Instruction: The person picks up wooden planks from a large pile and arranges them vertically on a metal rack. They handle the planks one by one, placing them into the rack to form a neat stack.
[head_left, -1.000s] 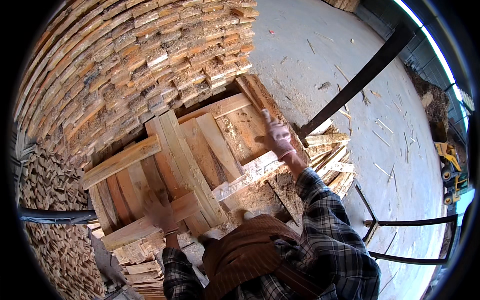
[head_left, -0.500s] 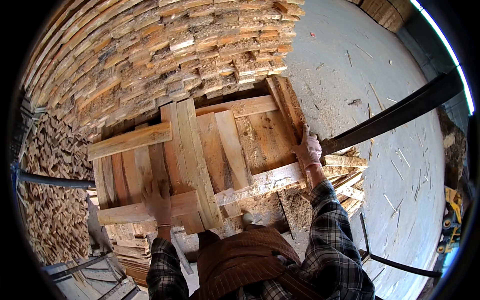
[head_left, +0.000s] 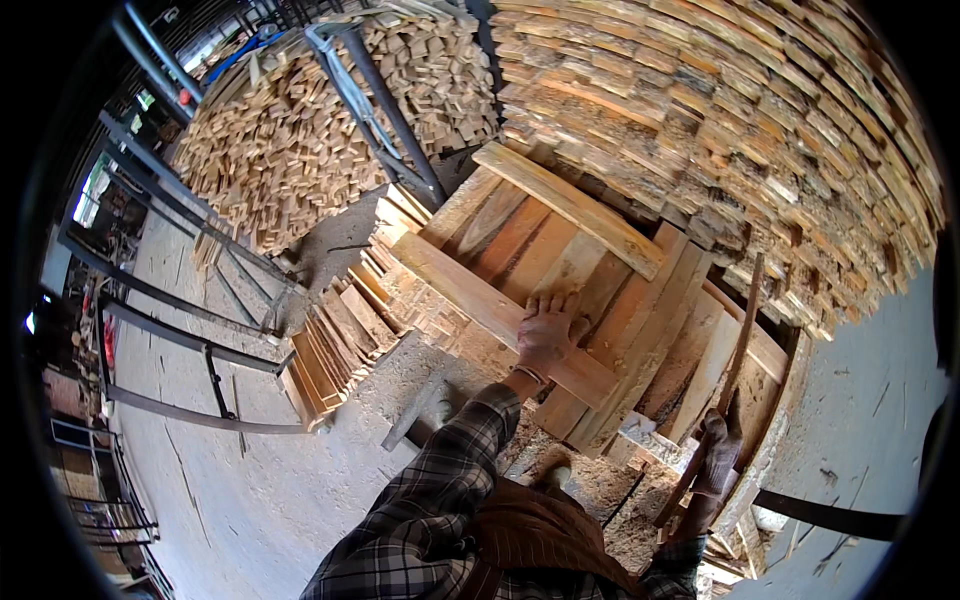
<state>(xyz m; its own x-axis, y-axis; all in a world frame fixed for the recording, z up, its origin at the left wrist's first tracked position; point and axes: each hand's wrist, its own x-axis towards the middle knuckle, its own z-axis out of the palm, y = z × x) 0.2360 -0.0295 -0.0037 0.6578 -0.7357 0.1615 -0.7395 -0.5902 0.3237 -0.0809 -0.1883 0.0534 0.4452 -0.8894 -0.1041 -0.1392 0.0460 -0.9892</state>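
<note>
My left hand (head_left: 547,335) lies flat with fingers spread on a long pale crosspiece (head_left: 460,282), which rests along the near side of a layer of planks (head_left: 545,255). At the right, my gloved right hand (head_left: 718,458) is closed round a narrow wooden board (head_left: 742,345) that slants over the planks, its edge turned up. Part of that board is hidden behind the fingers. Another crosspiece (head_left: 570,208) lies along the far side of the layer. Between my hands, a pair of thicker boards (head_left: 650,340) runs across the stack.
Behind rises a tall stack of boards (head_left: 690,120). A heap of short wood pieces (head_left: 290,140) stands at the far left, with metal bars (head_left: 385,110) before it. Metal rails (head_left: 190,335) cross the left floor, near leaning slats (head_left: 330,350). A dark metal bar (head_left: 830,515) juts in at right.
My view has swung left. The right-end board under my right hand is now lifted on edge and gripped. My left hand stays on the near crosspiece.
</note>
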